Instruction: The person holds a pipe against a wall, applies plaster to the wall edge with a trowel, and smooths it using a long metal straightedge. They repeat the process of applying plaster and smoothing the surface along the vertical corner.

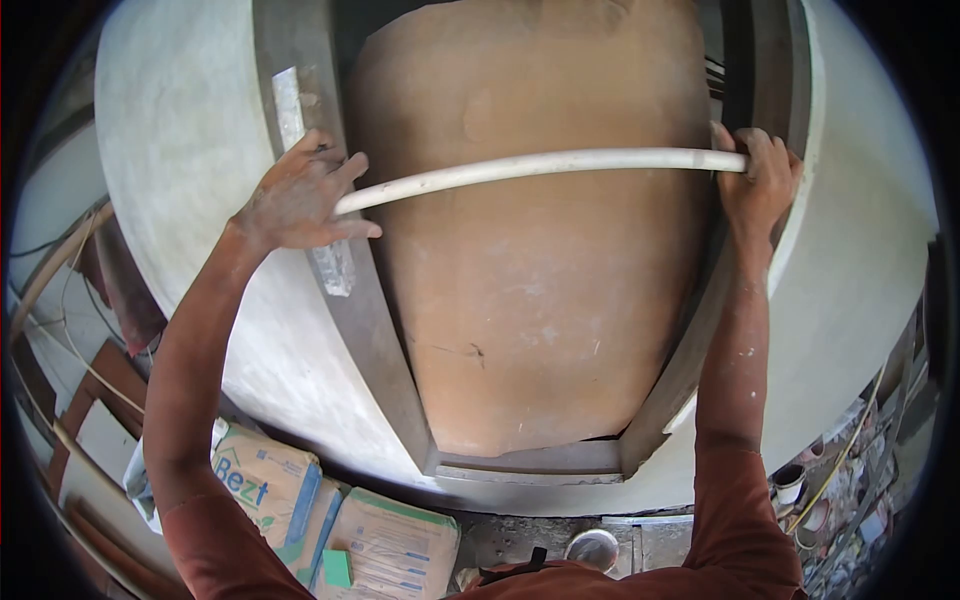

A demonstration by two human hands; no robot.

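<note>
A long white pipe-like bar [540, 163] spans the opening in a pale wall, in front of a brown board [540, 290]. My left hand [305, 195] is at the bar's left end, thumb and fingers spread apart around it, beside the grey frame of the opening. At the right end, my right hand [758, 175] has its fingers wrapped round the bar, close to the right side of the frame. A whitish strip [335, 268] lies on the left frame, partly behind my left hand.
Printed bags [390, 545] lie at the lower left, with a green block [337, 568] on one. A round container [592, 549] stands at the bottom centre. Rubble and a small bucket [789, 484] are at the lower right; poles and cables are at the far left.
</note>
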